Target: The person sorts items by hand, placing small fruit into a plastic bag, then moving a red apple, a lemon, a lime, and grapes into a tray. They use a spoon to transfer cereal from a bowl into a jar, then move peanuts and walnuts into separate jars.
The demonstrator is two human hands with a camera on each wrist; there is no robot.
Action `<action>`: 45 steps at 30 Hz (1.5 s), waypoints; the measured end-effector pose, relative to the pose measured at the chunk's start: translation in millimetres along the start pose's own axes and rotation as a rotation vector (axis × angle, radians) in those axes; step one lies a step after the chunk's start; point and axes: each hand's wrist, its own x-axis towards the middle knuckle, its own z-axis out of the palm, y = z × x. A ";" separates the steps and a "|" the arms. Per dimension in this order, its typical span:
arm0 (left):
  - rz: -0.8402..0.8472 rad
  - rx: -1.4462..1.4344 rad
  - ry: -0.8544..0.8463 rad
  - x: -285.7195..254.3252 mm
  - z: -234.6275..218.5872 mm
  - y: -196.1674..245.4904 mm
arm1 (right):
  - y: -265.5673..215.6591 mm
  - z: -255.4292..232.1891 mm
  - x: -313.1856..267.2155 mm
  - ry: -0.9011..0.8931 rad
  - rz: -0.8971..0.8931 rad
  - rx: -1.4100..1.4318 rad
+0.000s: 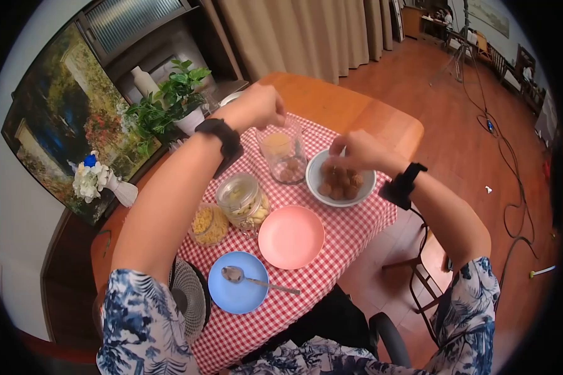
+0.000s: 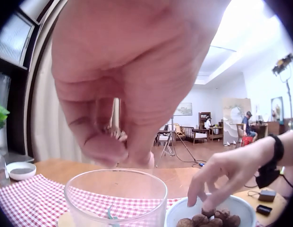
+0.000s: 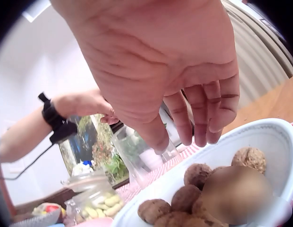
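My left hand hangs above a tall clear glass jar, its fingers loosely bent downward. In the left wrist view a gap shows between thumb and fingers, with nothing in it. A few brown balls lie at the bottom of the jar. Right of it stands a pale bowl with several rough, brown, walnut-like balls. Over this bowl is my right hand, fingers relaxed and pointing down; in the left wrist view the fingertips reach the topmost balls. No ball shows within its grasp.
Nearer me are a clip-lid glass jar of pale oblong nuts, a glass of yellow pieces, a pink plate and a blue plate bearing a spoon. A checked cloth lies underneath. A potted plant stands behind left.
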 end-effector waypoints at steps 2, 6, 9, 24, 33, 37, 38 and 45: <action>-0.028 0.043 -0.130 15.1 5.0 -7.9 | 7.9 20.4 5.6 0.066 -0.024 -0.026; 0.012 -0.001 -0.642 51.6 28.7 -28.9 | 9.9 36.4 4.7 -0.007 0.016 -0.140; -0.075 -0.061 -0.826 54.7 32.0 -16.6 | 10.8 45.4 6.7 0.031 0.018 -0.120; -0.138 -0.251 -0.931 64.6 52.1 -7.0 | 8.1 51.2 11.1 0.008 0.056 -0.139; 0.017 -0.341 -0.905 79.6 67.4 -46.1 | 9.8 38.1 5.5 0.091 0.060 -0.004; -0.049 -0.166 -0.616 46.3 7.1 -16.6 | -5.5 -2.1 5.2 0.167 0.252 0.329; -0.103 -0.214 -0.550 40.5 -2.2 -13.8 | -3.5 -5.1 9.3 0.164 0.252 0.328; 0.367 -0.309 -0.146 -14.9 -25.3 30.1 | -29.2 -24.3 26.1 0.095 0.113 1.222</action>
